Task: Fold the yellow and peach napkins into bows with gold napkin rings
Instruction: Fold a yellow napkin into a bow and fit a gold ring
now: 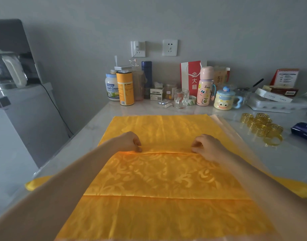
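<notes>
Yellow napkin [158, 180] | left hand [130, 141], right hand [208, 146] pinch its fold | gold rings [262, 126] right

napkin [163, 178] on counter [100, 122]; rings [263, 125] to its right

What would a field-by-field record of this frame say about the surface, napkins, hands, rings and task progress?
surface: pale marble-look counter
yellow napkin: spread flat, a folded edge running across between the hands
peach napkin: under the yellow one, only its right edge showing
left hand: pinches the folded edge
right hand: pinches the same edge
gold napkin rings: loose cluster right of the napkins, none in use
along the wall: glass, cartoon mug, red bag
progress: early folding, no bow yet
</notes>
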Action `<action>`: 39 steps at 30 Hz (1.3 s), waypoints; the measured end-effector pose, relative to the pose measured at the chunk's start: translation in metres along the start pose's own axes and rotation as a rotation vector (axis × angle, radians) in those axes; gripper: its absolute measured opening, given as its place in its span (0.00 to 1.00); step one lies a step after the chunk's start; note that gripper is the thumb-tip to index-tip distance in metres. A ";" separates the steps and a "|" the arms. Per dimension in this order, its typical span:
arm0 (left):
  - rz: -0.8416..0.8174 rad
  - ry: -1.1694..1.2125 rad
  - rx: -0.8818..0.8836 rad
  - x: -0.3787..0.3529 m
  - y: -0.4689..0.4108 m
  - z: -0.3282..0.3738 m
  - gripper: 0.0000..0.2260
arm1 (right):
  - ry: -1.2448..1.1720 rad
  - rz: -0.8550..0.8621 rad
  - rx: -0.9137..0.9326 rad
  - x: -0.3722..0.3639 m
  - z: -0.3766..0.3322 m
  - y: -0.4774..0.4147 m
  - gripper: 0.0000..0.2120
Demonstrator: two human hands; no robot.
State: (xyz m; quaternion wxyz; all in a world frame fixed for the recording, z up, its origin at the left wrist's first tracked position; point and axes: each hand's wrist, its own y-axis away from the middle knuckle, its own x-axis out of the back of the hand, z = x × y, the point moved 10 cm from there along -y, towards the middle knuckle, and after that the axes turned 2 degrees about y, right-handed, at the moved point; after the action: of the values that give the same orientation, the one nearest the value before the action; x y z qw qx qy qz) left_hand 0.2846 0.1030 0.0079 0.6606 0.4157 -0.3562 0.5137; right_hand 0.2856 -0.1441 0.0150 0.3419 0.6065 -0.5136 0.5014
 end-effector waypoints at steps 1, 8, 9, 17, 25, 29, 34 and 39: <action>-0.007 0.003 -0.004 0.000 0.000 -0.001 0.15 | -0.006 0.012 -0.004 0.002 0.003 0.001 0.07; 0.158 -0.107 -0.173 0.008 0.016 0.006 0.08 | 0.244 0.198 0.206 0.014 -0.023 0.023 0.09; 0.224 -0.138 -0.238 0.011 0.024 0.010 0.07 | 0.271 0.219 0.237 0.016 -0.025 0.028 0.08; 0.302 -0.316 -0.470 -0.003 0.070 0.012 0.06 | 0.393 0.214 0.465 0.019 -0.040 0.063 0.11; 0.082 -0.296 -0.031 -0.003 0.065 -0.002 0.10 | 0.270 -0.112 0.189 0.014 -0.033 0.057 0.18; 0.409 -0.369 -0.043 0.005 0.061 0.052 0.17 | 0.421 -0.100 0.004 0.010 -0.043 0.035 0.25; 0.079 -0.267 -0.195 -0.069 0.051 0.087 0.25 | 0.618 0.044 0.018 0.004 -0.056 0.039 0.25; 0.062 -0.394 -0.177 -0.083 0.052 0.078 0.27 | 0.462 0.316 0.224 0.014 -0.096 0.044 0.18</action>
State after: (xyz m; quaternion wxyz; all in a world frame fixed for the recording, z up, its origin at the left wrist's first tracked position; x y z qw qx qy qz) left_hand 0.2127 0.0059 -0.0262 0.5961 0.4370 -0.5348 0.4095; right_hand 0.2178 -0.0695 0.0495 0.2984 0.4230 -0.4517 0.7266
